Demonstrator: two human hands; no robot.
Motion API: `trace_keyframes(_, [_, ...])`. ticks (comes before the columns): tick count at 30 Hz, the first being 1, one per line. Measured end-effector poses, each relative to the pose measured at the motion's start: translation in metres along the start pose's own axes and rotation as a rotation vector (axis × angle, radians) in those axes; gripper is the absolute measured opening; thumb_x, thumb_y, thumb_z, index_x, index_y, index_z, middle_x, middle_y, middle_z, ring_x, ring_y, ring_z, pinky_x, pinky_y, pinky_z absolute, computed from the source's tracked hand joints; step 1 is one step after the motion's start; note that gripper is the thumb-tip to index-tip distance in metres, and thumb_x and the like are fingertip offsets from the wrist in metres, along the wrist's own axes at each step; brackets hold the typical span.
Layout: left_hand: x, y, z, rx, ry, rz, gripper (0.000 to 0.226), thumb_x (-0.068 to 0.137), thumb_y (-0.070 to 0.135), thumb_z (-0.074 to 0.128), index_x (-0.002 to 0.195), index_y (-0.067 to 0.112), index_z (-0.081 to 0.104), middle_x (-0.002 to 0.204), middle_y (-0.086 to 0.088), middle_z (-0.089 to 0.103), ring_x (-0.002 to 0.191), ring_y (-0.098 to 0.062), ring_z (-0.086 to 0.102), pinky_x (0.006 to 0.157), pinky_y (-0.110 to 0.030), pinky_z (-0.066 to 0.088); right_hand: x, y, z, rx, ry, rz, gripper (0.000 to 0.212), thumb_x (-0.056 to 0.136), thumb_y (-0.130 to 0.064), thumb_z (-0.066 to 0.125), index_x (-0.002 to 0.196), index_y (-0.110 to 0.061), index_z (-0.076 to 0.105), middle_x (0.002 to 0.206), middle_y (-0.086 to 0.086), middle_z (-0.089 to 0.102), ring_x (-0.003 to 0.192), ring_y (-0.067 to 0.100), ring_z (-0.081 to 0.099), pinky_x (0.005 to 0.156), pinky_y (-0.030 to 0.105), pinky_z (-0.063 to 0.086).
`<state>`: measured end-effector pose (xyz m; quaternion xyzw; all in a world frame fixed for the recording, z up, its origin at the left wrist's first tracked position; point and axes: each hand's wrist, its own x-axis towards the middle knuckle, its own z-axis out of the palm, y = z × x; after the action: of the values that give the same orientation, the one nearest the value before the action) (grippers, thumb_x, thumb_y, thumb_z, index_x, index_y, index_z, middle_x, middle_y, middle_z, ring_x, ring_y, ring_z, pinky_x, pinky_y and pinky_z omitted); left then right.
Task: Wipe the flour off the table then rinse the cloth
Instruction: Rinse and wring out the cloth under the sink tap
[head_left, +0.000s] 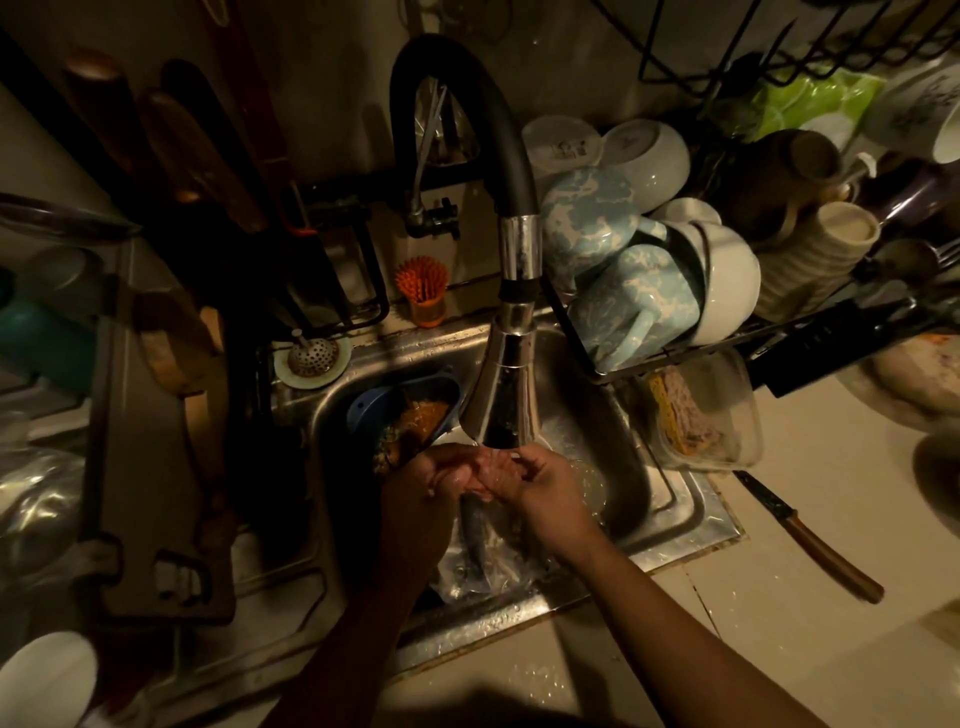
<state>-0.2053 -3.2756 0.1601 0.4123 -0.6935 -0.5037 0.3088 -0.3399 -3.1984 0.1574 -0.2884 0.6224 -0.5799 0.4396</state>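
Head view, dim light.

- Left hand (441, 480) and right hand (543, 486) are held together over the steel sink (631, 467), directly under the chrome spray head (501, 400) of a black-hosed faucet.
- Fingers of both hands are bent and the hands touch; wet glints are seen on them.
- Whether anything is gripped between them cannot be told. The cloth cannot be made out, so its place is left unrecorded.
- Under the hands, in the sink basin, crumpled clear plastic (493, 571) is seen with a grey object on it.
- A blue container (371, 408) holding orange-brown scraps is lodged at the sink's rear left, just beside the left hand.
- A perforated metal strainer plug (313, 357) is set on the sink rim; an orange brush (422, 283) stands upright behind it.
- To the right, a dish rack is loaded with blue marbled mugs (628, 306) and white bowls (727, 283).
- A clear plastic tub (717, 415) sits at the sink's right edge.
- On the pale table (779, 639), a wooden-handled knife (810, 540) lies near the sink corner; water drops are scattered near the front rim.
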Motion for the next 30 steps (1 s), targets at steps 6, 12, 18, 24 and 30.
trace_keyframes(6, [0.006, 0.004, 0.003, 0.024, -0.168, -0.064, 0.012, 0.077, 0.018, 0.065, 0.087, 0.020, 0.072, 0.086, 0.008, 0.073, 0.083, -0.009, 0.069, 0.079, -0.029, 0.054, 0.003, 0.003, -0.008, -0.017, -0.048, 0.008, 0.023, 0.087, 0.015, 0.061, 0.104, -0.001, 0.067, 0.082, -0.009, 0.076, 0.078, 0.000, 0.070, 0.071, 0.015, 0.053])
trace_keyframes(12, [-0.003, 0.004, 0.010, -0.210, -0.096, -0.182, 0.013, 0.081, 0.012, 0.059, 0.082, 0.013, 0.071, 0.076, -0.002, 0.074, 0.073, -0.016, 0.071, 0.070, -0.033, 0.055, -0.004, 0.009, -0.004, -0.090, 0.012, -0.081, 0.020, 0.080, 0.013, 0.066, 0.082, -0.006, 0.061, 0.072, -0.009, 0.071, 0.068, -0.001, 0.065, 0.063, 0.015, 0.051])
trace_keyframes(18, [-0.005, 0.002, 0.014, -0.331, -0.075, -0.287, 0.018, 0.079, 0.008, 0.055, 0.069, 0.014, 0.070, 0.069, -0.007, 0.069, 0.066, -0.026, 0.065, 0.066, -0.039, 0.051, -0.003, 0.018, 0.004, -0.419, 0.135, -0.281, 0.032, 0.070, 0.009, 0.065, 0.068, -0.022, 0.056, 0.072, -0.007, 0.050, 0.073, -0.007, 0.050, 0.066, 0.010, 0.039])
trace_keyframes(24, [0.000, 0.002, 0.025, -0.283, -0.100, -0.563, 0.025, 0.093, -0.009, 0.045, 0.093, -0.005, 0.070, 0.077, -0.017, 0.073, 0.062, -0.019, 0.068, 0.057, -0.026, 0.051, -0.005, 0.024, -0.006, -0.570, 0.009, -0.367, 0.012, 0.085, -0.016, 0.057, 0.074, -0.014, 0.062, 0.081, 0.004, 0.055, 0.079, -0.003, 0.046, 0.068, 0.007, 0.034])
trace_keyframes(30, [0.004, 0.001, 0.017, -0.233, -0.076, -0.519, 0.035, 0.092, -0.009, 0.050, 0.082, 0.017, 0.070, 0.080, -0.001, 0.071, 0.065, -0.012, 0.066, 0.060, -0.020, 0.052, -0.001, 0.016, -0.015, -0.494, -0.098, -0.184, 0.020, 0.092, -0.003, 0.066, 0.094, -0.023, 0.066, 0.087, -0.021, 0.061, 0.087, -0.016, 0.058, 0.077, 0.003, 0.040])
